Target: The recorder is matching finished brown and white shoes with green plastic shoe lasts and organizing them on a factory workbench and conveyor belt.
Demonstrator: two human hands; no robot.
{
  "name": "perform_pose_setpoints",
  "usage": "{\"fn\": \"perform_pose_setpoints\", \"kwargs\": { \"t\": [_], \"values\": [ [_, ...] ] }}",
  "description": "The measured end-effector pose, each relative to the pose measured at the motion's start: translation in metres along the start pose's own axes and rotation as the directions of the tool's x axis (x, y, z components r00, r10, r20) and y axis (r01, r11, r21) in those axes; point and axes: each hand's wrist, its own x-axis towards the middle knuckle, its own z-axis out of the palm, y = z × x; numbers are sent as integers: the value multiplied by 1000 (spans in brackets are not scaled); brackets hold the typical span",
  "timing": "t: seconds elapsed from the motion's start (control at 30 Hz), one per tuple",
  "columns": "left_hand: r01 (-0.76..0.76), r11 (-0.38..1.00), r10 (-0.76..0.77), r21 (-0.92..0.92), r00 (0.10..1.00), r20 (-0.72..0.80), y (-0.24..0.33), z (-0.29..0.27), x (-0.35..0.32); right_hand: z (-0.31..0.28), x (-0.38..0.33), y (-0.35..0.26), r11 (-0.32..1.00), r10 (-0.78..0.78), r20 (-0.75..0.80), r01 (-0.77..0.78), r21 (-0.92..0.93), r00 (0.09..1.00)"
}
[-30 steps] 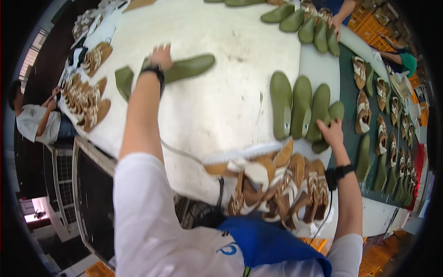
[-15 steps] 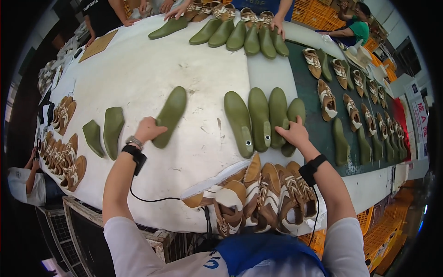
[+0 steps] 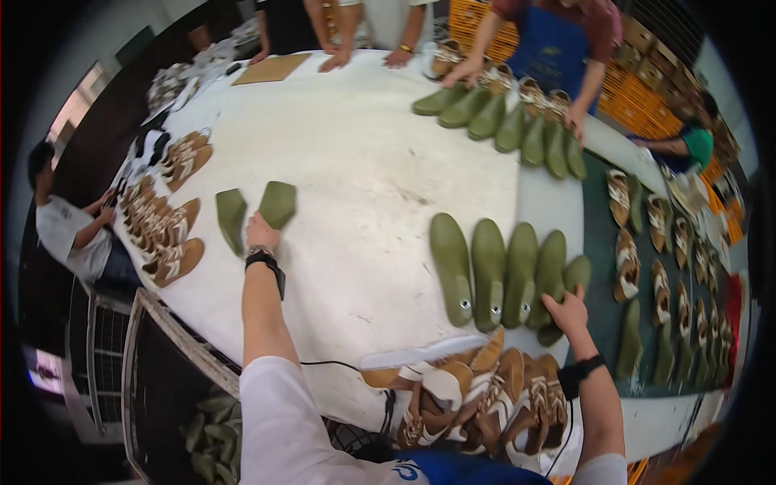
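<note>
My left hand (image 3: 263, 234) is closed on the lower end of a green shoe last (image 3: 278, 204) lying on the white table (image 3: 347, 145). Just left of it lies another green last (image 3: 230, 217), which the hand does not hold. To the right, several green lasts (image 3: 488, 267) stand side by side in a row, some showing a metal-rimmed hole at the near end. My right hand (image 3: 568, 313) grips a green last (image 3: 576, 275) at the right end of this row, its fingers partly hiding it.
Brown-and-white sneakers (image 3: 485, 396) are bunched before me, with more sneakers (image 3: 166, 222) along the left edge. A co-worker's hands touch another row of lasts (image 3: 509, 125) across the table. On the right, a dark green mat (image 3: 602, 323) bears shoes and lasts. A bin (image 3: 214, 440) holds lasts.
My left hand has moved left from the mid-table last to one of the two left-hand lasts. The mid-table last now appears in the right-hand row. The view has shifted left.
</note>
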Motion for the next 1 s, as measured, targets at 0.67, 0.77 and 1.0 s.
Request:
{"fn": "perform_pose_setpoints", "kwargs": {
  "t": [0.67, 0.77, 1.0],
  "values": [
    [185, 753, 500, -631, 464, 732, 92, -124, -91, -3, 0, -8, 999, -12, 21, 11, 51, 1000],
    [-139, 838, 535, -528, 400, 744, 137, -131, -82, -6, -4, -8, 999, 1, 10, -1, 42, 1000],
    [26, 768, 440, -640, 705, 557, 178, 41, -129, -6, -6, -9, 999, 13, 30, -15, 52, 999]
  ]
}}
